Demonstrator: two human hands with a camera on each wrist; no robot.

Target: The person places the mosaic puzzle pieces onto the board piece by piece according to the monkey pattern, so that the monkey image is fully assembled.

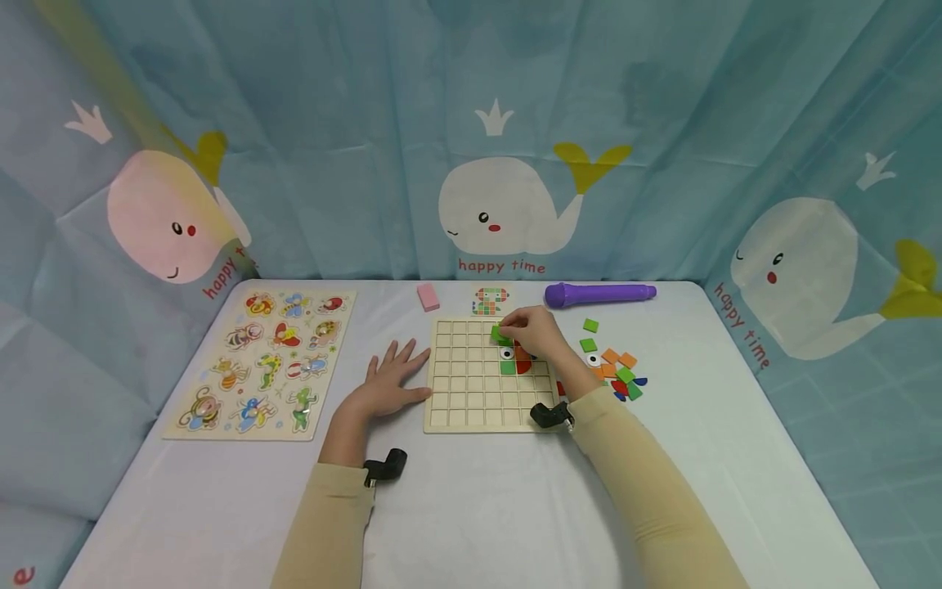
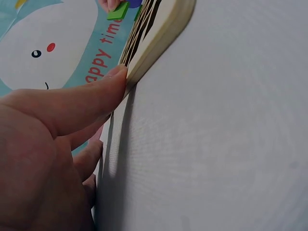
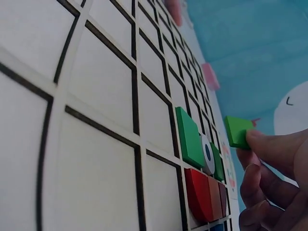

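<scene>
A wooden grid board (image 1: 464, 397) lies on the white table. Between thumb and fingers, my right hand (image 1: 536, 331) pinches a green square tile (image 3: 237, 132) over the far part of the grid. Several pieces sit in cells near it: a green tile (image 3: 189, 137), a white eye tile (image 3: 207, 153) and a red rounded piece (image 3: 198, 192); the right hand hides part of this group in the head view. With fingers spread, my left hand (image 1: 384, 386) rests at the board's left side, its thumb (image 2: 108, 86) touching the edge.
Loose orange, green, red and blue pieces (image 1: 625, 375) lie right of the board. Beyond it are a patterned card (image 1: 491, 301), a pink block (image 1: 428, 297) and a purple toy microphone (image 1: 599, 294). An insect puzzle board (image 1: 280, 368) lies left; a whale-print curtain (image 1: 353, 221) encloses the table.
</scene>
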